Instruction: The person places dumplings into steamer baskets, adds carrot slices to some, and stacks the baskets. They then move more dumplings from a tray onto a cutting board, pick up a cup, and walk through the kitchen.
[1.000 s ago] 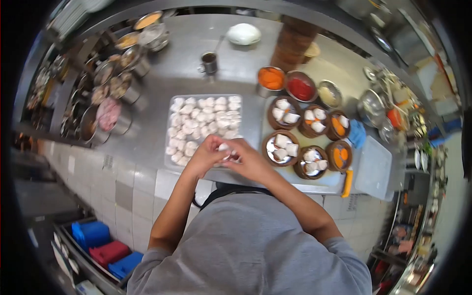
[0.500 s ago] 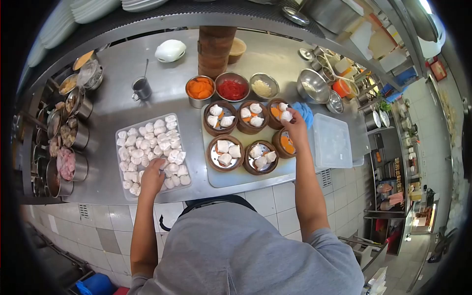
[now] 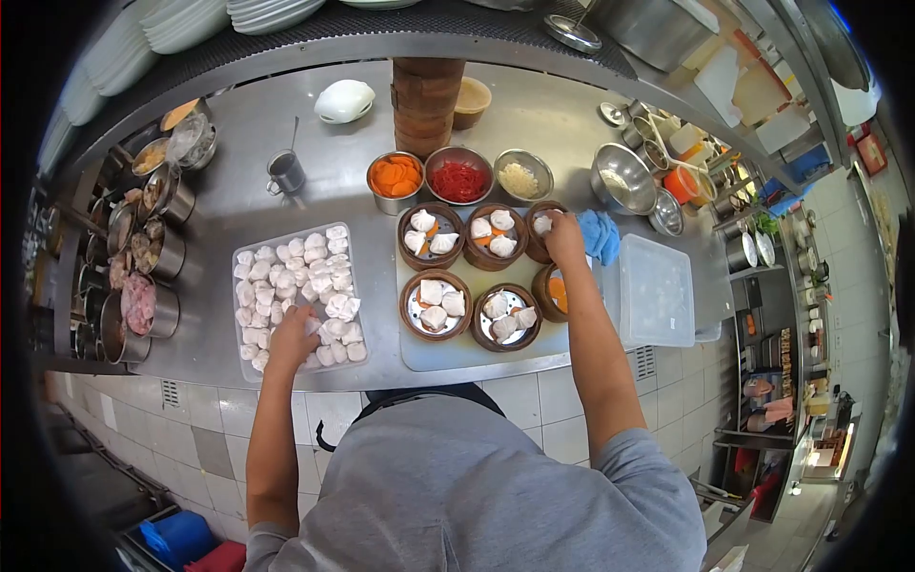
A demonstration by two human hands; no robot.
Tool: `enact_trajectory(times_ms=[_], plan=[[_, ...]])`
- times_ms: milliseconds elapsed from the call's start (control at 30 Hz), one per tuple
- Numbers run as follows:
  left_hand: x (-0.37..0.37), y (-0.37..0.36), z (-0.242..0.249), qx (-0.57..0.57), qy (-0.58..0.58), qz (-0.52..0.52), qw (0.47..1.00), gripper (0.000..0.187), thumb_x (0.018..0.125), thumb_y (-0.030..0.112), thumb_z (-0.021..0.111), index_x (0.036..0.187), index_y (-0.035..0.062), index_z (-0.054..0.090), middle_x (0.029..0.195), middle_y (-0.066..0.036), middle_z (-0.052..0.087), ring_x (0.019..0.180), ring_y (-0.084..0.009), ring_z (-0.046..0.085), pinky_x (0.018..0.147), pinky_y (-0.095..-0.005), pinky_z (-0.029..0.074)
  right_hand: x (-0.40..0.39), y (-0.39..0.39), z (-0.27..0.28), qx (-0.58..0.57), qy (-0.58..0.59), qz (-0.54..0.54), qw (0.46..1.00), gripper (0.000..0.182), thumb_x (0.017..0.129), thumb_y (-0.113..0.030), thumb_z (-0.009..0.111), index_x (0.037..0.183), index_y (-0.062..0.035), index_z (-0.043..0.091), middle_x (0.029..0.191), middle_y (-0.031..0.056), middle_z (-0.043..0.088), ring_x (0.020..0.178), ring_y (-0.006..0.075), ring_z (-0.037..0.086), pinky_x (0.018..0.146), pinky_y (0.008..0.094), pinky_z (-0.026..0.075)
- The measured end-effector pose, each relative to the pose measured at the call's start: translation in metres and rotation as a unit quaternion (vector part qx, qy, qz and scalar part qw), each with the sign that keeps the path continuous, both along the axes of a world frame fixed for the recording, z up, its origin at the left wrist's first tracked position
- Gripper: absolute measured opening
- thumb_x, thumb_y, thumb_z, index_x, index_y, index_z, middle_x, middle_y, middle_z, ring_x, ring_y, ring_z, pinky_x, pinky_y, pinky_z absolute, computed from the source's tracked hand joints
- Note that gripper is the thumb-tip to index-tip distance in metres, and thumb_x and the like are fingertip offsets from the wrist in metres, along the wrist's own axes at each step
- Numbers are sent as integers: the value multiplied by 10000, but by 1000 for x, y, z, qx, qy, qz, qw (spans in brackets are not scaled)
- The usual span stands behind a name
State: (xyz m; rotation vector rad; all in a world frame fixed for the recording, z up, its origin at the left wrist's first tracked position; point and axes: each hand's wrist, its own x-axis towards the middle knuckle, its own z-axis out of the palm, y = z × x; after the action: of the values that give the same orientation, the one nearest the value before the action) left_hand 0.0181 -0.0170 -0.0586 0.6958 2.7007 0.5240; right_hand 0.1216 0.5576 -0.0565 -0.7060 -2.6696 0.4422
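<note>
Six baskets (image 3: 436,337) stand in two rows on a pale board (image 3: 429,357). Four of them, the left and middle ones of both rows, hold three dumplings (image 3: 442,243) each. The near right basket shows orange slices (image 3: 559,292) and is partly covered by the forearm. Right hand (image 3: 564,238): over the far right basket, fingers bent downward beside a dumpling; whether they grip it cannot be told, the hand hiding the contact. Left hand (image 3: 294,336): over the near part of the dumpling tray (image 3: 250,374), at left, fingers curled, thumb close to them, with a dumpling at the tips; whether it is gripped cannot be told. Beyond the far row sit three bowls, of carrot (image 3: 396,176), red shreds (image 3: 457,180) and pale bits (image 3: 520,179). A blue cloth (image 3: 599,236) lies right of the right hand, a clear box (image 3: 657,291) nearer.
</note>
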Motion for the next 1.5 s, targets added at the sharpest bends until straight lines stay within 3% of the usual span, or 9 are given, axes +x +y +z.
enact_trajectory(times_ms=[200, 267, 433, 700, 867, 967, 1033, 1233, 1500], plan=[[14, -12, 0, 216, 118, 131, 960, 430, 768, 23, 734, 1165, 67, 576, 952, -105, 611, 897, -266, 637, 777, -371, 516, 32, -31, 39, -87, 120, -10, 989, 333, 857, -67, 675, 1187, -18, 673, 1133, 206, 649, 1039, 364, 643, 913, 408, 527], [37, 14, 33, 312, -49, 201, 927, 412, 787, 20, 760, 1149, 43, 564, 1029, -82, 635, 889, -198, 627, 746, -333, 517, 48, -68, 57, -265, 134, 14, 955, 339, 916, -146, 691, 1234, -40, 650, 1110, 141, 660, 1001, 263, 662, 868, 357, 544], [73, 128, 96, 376, -102, -60, 919, 445, 808, -22, 742, 1187, 82, 532, 1183, -60, 571, 986, -166, 595, 811, -288, 505, 60, -201, 97, -600, -39, 236, 763, 498, 989, -153, 642, 1443, -84, 448, 1141, 58, 635, 898, 122, 642, 742, 281, 550], [73, 195, 131, 380, -73, -162, 908, 595, 821, 41, 740, 1369, 56, 508, 1266, -129, 575, 1120, -276, 597, 879, -339, 535, 71, -185, 89, -655, 75, 131, 740, 425, 962, -8, 613, 1375, -29, 515, 1143, 68, 662, 971, 134, 653, 809, 264, 549], [61, 161, 92, 407, -144, -89, 898, 631, 835, 11, 730, 1415, 69, 488, 1253, -89, 585, 965, -161, 590, 792, -271, 509, 89, -117, 75, -654, 140, 30, 742, 437, 978, 5, 570, 1409, -36, 513, 1127, 75, 683, 934, 142, 664, 806, 277, 555], [52, 133, 74, 429, -175, -27, 886, 615, 855, -6, 710, 1422, 68, 483, 1227, -74, 592, 916, -110, 565, 762, -242, 493, 88, -55, 54, -515, 151, 3, 844, 355, 962, -13, 596, 1314, -10, 553, 1110, 91, 685, 930, 162, 668, 789, 307, 561], [48, 121, 70, 428, -180, 0, 886, 602, 868, -14, 696, 1424, 63, 480, 1213, -70, 594, 908, -98, 557, 757, -236, 490, 79, -23, 45, -203, 124, -42, 970, 336, 891, -53, 682, 1210, -15, 581, 1126, 152, 695, 909, 318, 695, 760, 386, 557], [48, 105, 71, 444, -154, 45, 882, 582, 883, -27, 671, 1426, 39, 470, 1187, -63, 599, 860, -82, 534, 753, -227, 477, 54, -3, 33, 73, 82, 22, 994, 272, 822, -37, 699, 1079, -33, 607, 1040, 191, 652, 933, 422, 620, 833, 479, 512], [54, 71, 59, 442, -141, 100, 880, 561, 904, 7, 664, 1429, 38, 468, 1148, -55, 607, 850, -80, 536, 761, -239, 469, 54, -14, 27, -30, 44, 15, 998, 148, 821, -45, 705, 965, -43, 669, 967, 180, 637, 948, 395, 622, 842, 461, 510]])
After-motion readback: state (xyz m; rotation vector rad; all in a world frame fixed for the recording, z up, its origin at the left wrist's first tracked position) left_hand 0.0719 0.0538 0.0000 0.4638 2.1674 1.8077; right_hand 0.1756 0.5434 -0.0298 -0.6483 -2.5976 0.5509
